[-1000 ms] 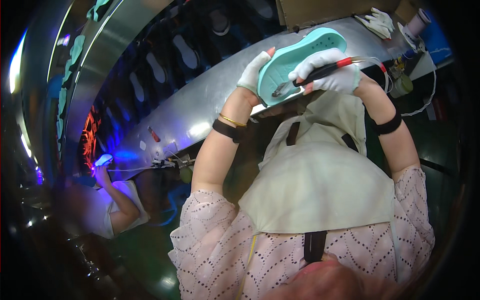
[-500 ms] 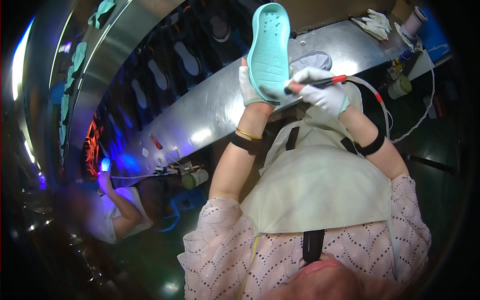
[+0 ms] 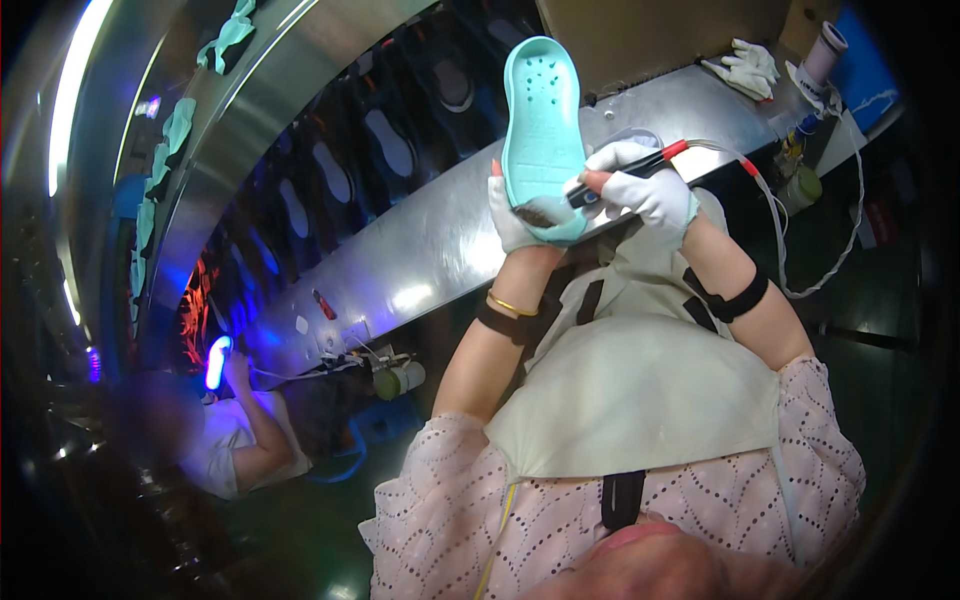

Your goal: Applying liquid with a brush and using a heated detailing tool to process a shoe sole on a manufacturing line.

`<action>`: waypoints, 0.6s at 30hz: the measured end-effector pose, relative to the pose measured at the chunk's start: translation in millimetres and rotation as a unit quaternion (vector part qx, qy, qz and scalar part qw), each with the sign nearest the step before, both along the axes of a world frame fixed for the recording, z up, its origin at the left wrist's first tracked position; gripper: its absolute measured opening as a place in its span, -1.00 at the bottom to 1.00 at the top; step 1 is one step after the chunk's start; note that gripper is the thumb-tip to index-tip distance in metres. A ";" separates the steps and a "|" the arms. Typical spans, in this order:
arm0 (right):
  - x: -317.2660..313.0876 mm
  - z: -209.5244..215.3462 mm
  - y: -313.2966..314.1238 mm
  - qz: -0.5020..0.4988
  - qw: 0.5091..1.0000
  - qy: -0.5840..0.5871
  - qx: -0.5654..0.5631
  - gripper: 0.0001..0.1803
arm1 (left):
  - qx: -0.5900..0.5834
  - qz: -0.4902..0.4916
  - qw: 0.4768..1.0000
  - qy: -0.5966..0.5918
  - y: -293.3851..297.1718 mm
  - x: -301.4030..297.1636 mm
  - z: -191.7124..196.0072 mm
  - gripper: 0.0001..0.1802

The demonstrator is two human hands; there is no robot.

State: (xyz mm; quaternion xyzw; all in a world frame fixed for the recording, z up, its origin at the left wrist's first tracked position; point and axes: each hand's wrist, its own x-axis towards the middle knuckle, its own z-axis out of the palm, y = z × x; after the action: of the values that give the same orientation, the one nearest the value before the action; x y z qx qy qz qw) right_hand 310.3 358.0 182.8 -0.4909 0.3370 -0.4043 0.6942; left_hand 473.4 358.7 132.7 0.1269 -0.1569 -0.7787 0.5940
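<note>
A turquoise shoe sole (image 3: pixel 541 120), dotted with small holes near its top end, is held up over the metal bench. My left hand (image 3: pixel 508 218), in a white fingerless glove, is closed around its lower end. My right hand (image 3: pixel 648 197), gloved the same way, grips a brush (image 3: pixel 655 160) with a black handle and red bands. Its bristles lie on the inner face of the sole near the heel end. From the handle's back end a pale hose (image 3: pixel 768 215) curves down to the right. A grey shoe piece (image 3: pixel 640 137) is partly hidden behind my right hand.
The long metal bench (image 3: pixel 450 225) runs from lower left to upper right. Beyond it hang rows of shoes (image 3: pixel 390 142). White gloves (image 3: pixel 748 70) and a spool (image 3: pixel 825 52) lie at its right end. At left, a person (image 3: pixel 255 430) holds a glowing shoe piece.
The sole sits slightly lower in the picture. The brush has shifted left and down over the heel end. The person at left has raised the glowing piece.
</note>
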 end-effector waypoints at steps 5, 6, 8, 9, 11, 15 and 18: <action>-28.0 -10.0 -64.7 -0.082 0.968 -0.001 -0.235 -0.94 | -0.011 -0.044 0.999 -0.019 14.1 -5.5 12.3 -0.23; -36.1 -10.4 -83.1 -0.121 0.968 -0.024 -0.219 -0.95 | 0.025 -0.032 0.999 -0.023 18.1 -9.2 17.9 -0.24; -42.1 -0.9 -89.6 -0.205 0.948 0.018 -0.243 -0.97 | 0.004 -0.038 0.998 -0.053 21.0 -6.9 13.4 -0.23; -39.7 6.6 -88.7 -0.245 0.924 0.081 -0.283 -0.94 | -0.016 -0.035 0.996 -0.085 21.2 -2.8 10.2 -0.22; -39.4 -2.5 -80.4 -0.123 0.943 -0.018 -0.308 -0.81 | -0.024 -0.027 0.993 -0.109 17.2 3.5 7.1 -0.23; -30.4 5.2 -36.4 -0.080 0.910 0.097 -0.394 -0.78 | -0.023 0.048 0.979 -0.195 12.2 14.1 9.2 -0.26; -32.2 21.9 -41.7 -0.121 0.871 0.106 -0.465 -0.78 | -0.058 0.042 0.974 -0.215 12.3 14.7 13.3 -0.32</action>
State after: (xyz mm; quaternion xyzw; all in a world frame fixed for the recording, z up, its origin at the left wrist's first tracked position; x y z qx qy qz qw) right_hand 278.1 316.4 204.7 -0.7520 0.2383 -0.5408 0.2920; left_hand 488.0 371.0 146.0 0.2629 -0.3201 -0.6976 0.5846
